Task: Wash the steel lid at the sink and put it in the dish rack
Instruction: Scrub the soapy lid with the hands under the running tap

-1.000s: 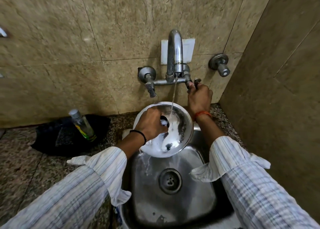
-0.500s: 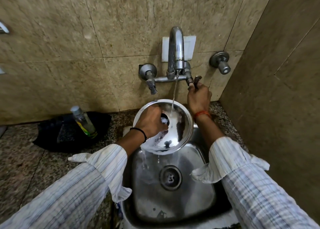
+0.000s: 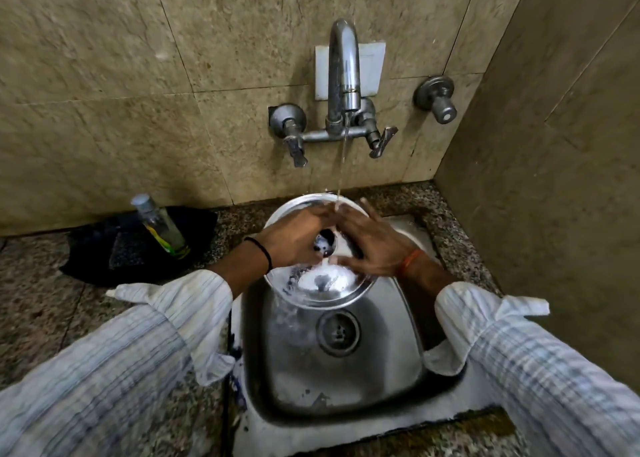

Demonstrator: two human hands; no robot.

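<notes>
Steel lid [image 3: 322, 290] | both hands on it | under tap [image 3: 343, 76]

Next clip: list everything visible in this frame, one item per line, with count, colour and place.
steel lid: one, silver, soapy, held over the sink under the running water
sink: one, steel, set in the granite counter
faucet: one, chrome, on the tiled wall, running
wall valve: one, grey, right of the faucet
bottle: one, clear with grey cap, lying on the black cloth
black cloth: one, on the counter left of the sink
left hand: one, gripping the lid
right hand: one, fingers spread on the lid
</notes>
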